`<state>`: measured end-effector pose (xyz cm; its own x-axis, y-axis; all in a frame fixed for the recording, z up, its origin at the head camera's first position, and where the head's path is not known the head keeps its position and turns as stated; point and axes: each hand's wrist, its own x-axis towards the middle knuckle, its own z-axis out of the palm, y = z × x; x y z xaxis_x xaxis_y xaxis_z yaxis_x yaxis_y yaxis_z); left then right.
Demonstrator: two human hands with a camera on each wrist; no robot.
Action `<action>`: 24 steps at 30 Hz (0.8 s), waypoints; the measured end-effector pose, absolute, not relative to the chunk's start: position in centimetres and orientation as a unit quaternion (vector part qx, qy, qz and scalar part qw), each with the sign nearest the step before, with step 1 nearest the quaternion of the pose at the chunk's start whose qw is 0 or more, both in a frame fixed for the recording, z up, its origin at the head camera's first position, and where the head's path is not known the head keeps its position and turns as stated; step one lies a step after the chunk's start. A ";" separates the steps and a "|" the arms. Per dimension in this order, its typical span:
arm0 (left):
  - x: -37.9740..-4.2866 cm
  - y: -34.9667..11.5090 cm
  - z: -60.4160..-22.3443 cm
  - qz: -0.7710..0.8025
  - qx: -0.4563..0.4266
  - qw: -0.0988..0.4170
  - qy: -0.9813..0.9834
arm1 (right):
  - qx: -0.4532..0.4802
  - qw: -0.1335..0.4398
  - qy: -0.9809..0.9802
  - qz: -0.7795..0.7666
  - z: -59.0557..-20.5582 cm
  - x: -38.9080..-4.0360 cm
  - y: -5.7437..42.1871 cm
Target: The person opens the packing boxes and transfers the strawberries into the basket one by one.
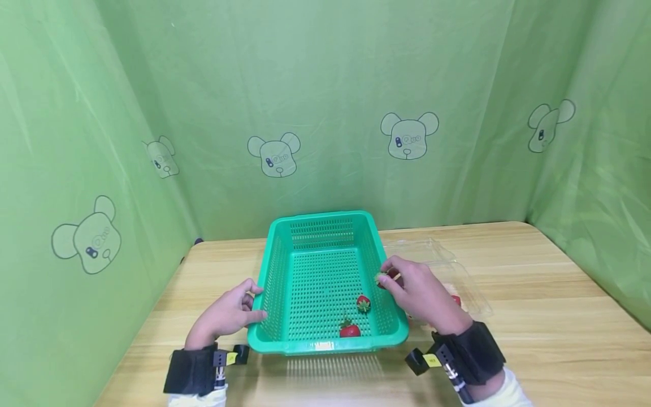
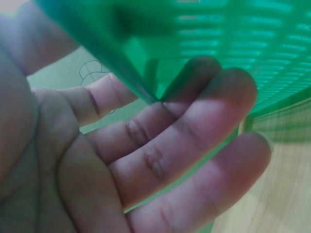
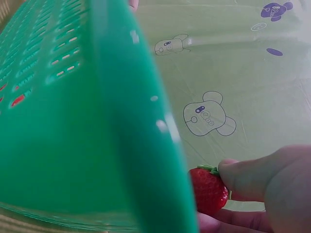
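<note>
A green perforated plastic basket [image 1: 285,347] stands on the table, tilted toward the person. My left hand [image 1: 231,311] grips its left rim, thumb on one side and fingers curled beneath, as the left wrist view shows. Over the right rim, my right hand [image 1: 419,291] pinches a red strawberry [image 3: 208,191] by its leafy end between thumb and fingers. Two strawberries lie on the basket floor: one strawberry [image 1: 363,303] near the right wall, the other strawberry [image 1: 350,330] by the front wall.
Right of the basket, partly behind my right hand, sits a clear plastic box [image 1: 475,288] with some red fruit [image 1: 456,300] in it. Its transparent lid-like part [image 1: 417,250] lies farther back. Green curtains [image 1: 325,113] with bear drawings enclose the wooden table [image 1: 549,316].
</note>
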<state>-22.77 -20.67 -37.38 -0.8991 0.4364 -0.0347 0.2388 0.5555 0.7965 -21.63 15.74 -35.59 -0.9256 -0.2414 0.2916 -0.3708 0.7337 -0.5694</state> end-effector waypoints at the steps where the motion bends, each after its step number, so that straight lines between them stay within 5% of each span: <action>1: -22.8 -20.7 -37.4 0.430 0.193 0.115 0.875 | 0.166 0.098 -0.926 0.324 -35.6 -21.6 15.7; 24: -22.9 -20.7 -37.5 0.441 0.181 0.121 0.871 | 0.185 0.126 -0.920 0.321 -36.2 -22.0 16.2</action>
